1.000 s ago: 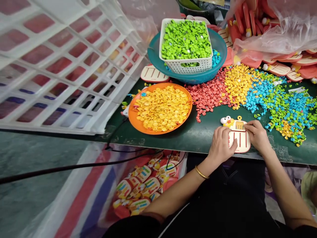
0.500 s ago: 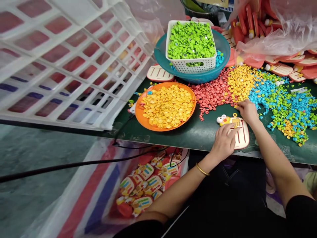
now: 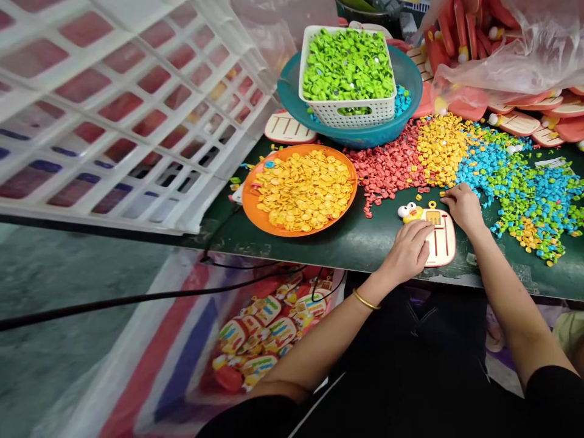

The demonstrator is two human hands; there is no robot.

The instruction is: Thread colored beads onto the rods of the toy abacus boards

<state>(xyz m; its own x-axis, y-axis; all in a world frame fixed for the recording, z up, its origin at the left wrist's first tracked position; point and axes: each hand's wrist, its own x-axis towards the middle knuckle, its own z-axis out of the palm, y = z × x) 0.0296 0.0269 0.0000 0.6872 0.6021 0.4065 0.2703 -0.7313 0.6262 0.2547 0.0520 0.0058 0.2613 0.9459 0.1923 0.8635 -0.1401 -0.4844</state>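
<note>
A cream toy board [image 3: 444, 246] with red slots lies flat at the table's front edge. It has a duck head [image 3: 410, 211] with bulging white eyes, a yellow loop and a block of yellow pieces [image 3: 433, 217] at its top. My left hand [image 3: 406, 249] covers the board's left side, fingers together and bent over its face, holding it. At the board's upper right, my right hand [image 3: 464, 208] pinches a small yellow piece [image 3: 442, 193], only partly visible at the fingertips. Two loose yellow pieces lie just above the board.
An orange plate [image 3: 249, 210] of yellow pieces stands left. Behind are a teal basin [image 3: 287, 91] and a white basket [image 3: 360, 112] of green pieces. Red pieces [image 3: 383, 164], yellow pieces [image 3: 440, 146] and mixed blue-green ones [image 3: 524, 182] are heaped along the table. A white crate [image 3: 150, 131] leans at left.
My right hand has shifted slightly right, away from the yellow heap. On the left hand, the raised index finger has come down beside the others. The view has shifted a little.
</note>
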